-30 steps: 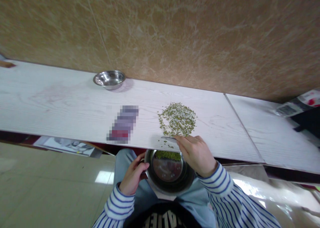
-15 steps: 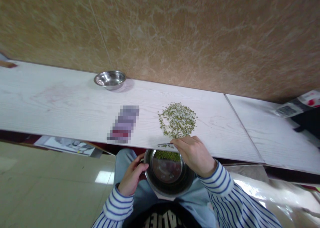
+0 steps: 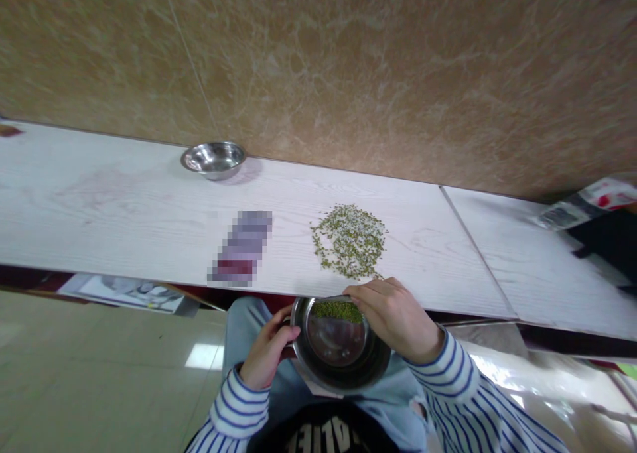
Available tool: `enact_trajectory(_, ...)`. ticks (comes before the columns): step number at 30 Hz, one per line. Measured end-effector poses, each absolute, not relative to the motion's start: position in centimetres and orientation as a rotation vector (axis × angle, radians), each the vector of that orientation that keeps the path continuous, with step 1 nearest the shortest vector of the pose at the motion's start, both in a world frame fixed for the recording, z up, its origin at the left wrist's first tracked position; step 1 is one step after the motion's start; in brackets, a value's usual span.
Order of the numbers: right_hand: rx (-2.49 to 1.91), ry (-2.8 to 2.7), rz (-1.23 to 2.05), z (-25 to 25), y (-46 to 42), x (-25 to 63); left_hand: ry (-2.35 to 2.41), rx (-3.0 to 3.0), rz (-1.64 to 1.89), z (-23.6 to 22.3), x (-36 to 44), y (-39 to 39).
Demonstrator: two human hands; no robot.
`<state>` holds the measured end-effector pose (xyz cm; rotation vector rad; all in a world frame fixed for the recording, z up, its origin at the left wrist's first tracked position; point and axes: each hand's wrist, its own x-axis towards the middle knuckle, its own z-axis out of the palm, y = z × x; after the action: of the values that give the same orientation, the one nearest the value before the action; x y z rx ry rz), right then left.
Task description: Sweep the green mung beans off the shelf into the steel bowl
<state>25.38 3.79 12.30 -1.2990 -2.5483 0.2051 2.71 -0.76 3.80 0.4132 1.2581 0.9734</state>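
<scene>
My left hand [image 3: 269, 347] grips the left side of a deep steel bowl [image 3: 328, 379], thumb at its rim. The bowl is tilted above my lap, against the table's front edge. Small green beans [image 3: 337, 311], like mung beans, lie heaped along its far inner side. My right hand [image 3: 395, 317] is palm down at the bowl's far right rim, its fingers bent and pressed together. What is under those fingers is hidden. Just beyond, more green beans [image 3: 354, 237] are spread in a thin, roundish patch on the white table [image 3: 423, 241].
A small steel bowl [image 3: 213, 161] stands at the back by the marbled wall [image 3: 318, 75]. A blurred-out flat thing [image 3: 241, 249] lies left of the beans. A black item [image 3: 610, 241] and a plastic packet [image 3: 562, 215] are at far right. Papers [image 3: 124, 294] show below the table.
The strip of beans at the table edge by my right fingertips no longer shows. My right hand has moved slightly down and right, onto the bowl's rim. The view has shifted a little.
</scene>
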Motion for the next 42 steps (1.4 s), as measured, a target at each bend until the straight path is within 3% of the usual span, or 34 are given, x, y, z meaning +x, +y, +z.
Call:
enact_trajectory(16,-1.441,-2.431,0.079,12.3,2.5,27.7,1.242,0.414,0.979,4.1,4.0,-0.8)
enact_trajectory(24,-1.565,-2.326,-0.139,12.0,3.3,29.1,1.226,0.429,0.949,3.4,4.0,-0.4)
enact_trajectory(42,-1.634,-2.314,-0.136,11.3,5.5,28.5,1.243,0.456,0.924,2.7,4.0,-0.2)
